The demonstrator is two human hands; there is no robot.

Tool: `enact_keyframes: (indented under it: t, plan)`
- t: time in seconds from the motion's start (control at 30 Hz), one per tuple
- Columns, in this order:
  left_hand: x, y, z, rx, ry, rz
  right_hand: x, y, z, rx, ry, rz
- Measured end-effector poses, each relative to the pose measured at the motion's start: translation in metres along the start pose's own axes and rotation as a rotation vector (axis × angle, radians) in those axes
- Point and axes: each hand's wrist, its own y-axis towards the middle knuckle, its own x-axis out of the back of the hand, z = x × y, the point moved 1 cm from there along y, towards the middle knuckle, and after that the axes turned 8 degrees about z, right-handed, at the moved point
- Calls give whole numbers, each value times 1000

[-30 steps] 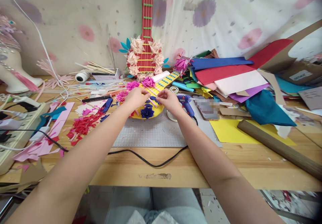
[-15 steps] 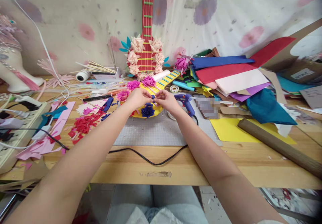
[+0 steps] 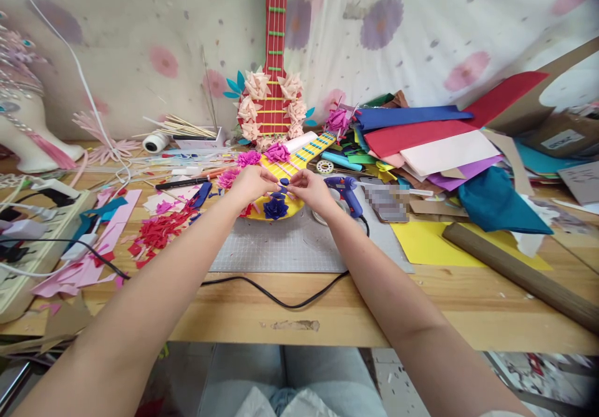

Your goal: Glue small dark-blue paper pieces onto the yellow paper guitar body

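Observation:
Between the fingertips of my left hand point(image 3: 256, 186) and my right hand point(image 3: 311, 189) is a small dark blue paper piece point(image 3: 283, 182). Both hands pinch it from either side, above the body of a small yellow paper guitar point(image 3: 292, 207). A dark blue paper flower point(image 3: 276, 206) sits on the guitar's lower part, just below my fingers. Magenta flowers point(image 3: 277, 152) line the guitar's upper left side, and its neck point(image 3: 314, 147) slants up to the right. My hands hide part of the guitar body.
A grey cutting mat point(image 3: 262, 248) lies under the guitar. To the right are a blue glue gun point(image 3: 349, 193), a phone point(image 3: 387, 201) and stacked coloured paper point(image 3: 421, 130). Red paper scraps point(image 3: 161, 230) are on the left. A red guitar point(image 3: 272, 106) stands behind. A black cable point(image 3: 276, 301) crosses the front.
My fingertips have drawn slightly apart, so more of the blue piece shows between them. The view has shifted a little; the guitar stays in place.

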Motion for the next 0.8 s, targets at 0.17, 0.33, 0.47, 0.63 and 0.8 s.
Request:
enact_keyframes:
  t: [0.17, 0.33, 0.47, 0.63, 0.8]
  plan:
    - [2, 2, 2, 23, 98, -7, -2, -4, 3, 22, -43, 30]
    - [1, 2, 3, 30, 144, -11, -3, -6, 8, -1, -47, 65]
    - [5, 0, 4, -7, 104, -39, -2, -8, 9, 6, -248, -10]
    - [11, -3, 4, -29, 13, -78, -5, -12, 9, 79, -569, -32]
    - [13, -7, 5, -104, -198, -186, -7, -14, 4, 171, -720, -13]
